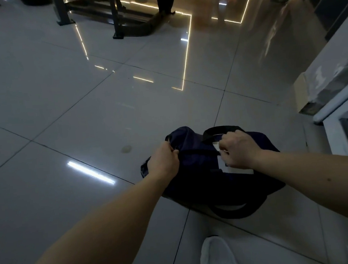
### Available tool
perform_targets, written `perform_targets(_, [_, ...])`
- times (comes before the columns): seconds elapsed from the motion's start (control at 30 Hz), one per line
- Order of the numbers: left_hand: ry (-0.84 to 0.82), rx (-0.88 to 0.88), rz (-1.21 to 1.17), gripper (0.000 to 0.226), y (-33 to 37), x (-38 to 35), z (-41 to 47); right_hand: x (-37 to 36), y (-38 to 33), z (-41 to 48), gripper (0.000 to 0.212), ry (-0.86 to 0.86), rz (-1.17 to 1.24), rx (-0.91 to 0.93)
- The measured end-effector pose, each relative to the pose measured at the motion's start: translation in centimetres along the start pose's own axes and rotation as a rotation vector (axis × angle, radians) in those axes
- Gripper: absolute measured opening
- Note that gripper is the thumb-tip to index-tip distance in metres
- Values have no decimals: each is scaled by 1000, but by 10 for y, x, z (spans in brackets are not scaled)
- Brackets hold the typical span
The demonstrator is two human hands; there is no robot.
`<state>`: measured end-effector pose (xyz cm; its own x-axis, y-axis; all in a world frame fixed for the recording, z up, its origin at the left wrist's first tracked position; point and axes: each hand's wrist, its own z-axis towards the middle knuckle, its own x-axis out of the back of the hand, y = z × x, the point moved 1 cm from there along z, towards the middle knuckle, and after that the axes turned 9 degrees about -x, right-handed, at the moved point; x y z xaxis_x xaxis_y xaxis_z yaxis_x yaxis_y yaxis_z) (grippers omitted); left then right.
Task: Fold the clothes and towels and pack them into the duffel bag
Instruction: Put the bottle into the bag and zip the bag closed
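Bag: dark blue duffel bag (196, 167), on the floor, low and right of centre, just ahead of your foot.
Left hand: your left hand (165, 161) grips the bag's left end, fingers curled over the fabric at the top edge.
Right hand: your right hand (239, 150) has its fingers curled and pinches the bag's top line near the middle. Too dark to tell if that is a zip pull or fabric.
Spacing: hands are apart, both clamped on the bag's top, left at the end and right toward the middle.
Far strap: black far strap (216, 130) arches up just behind your right hand.
Near strap: near strap (234, 210) lies looped on the floor on your side.
White patch: white patch (236, 170) under your right wrist. Can't tell whether it is cloth or a label.
Opening: can't tell whether it is zipped or open.
Shoe: white shoe (217, 254) at the bottom edge, near the bag, not touching.
Floor: glossy pale tile floor (85, 117) with light-strip reflections.
Right edge: white cabinet (344, 107), near the bag's right end.
Far back: dark metal frame legs (117, 18), well apart from the bag.
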<state>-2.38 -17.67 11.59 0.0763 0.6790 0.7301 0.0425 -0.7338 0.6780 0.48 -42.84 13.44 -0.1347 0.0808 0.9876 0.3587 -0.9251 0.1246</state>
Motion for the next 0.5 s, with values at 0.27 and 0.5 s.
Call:
perform_targets(0.27, [89, -1, -142, 35, -33, 15, 5, 2, -101, 58, 31, 16, 374, 64])
perform_targets(0.5, [-19, 375, -57, 16, -113, 8, 22, -11, -138, 113, 26, -201, 305, -64])
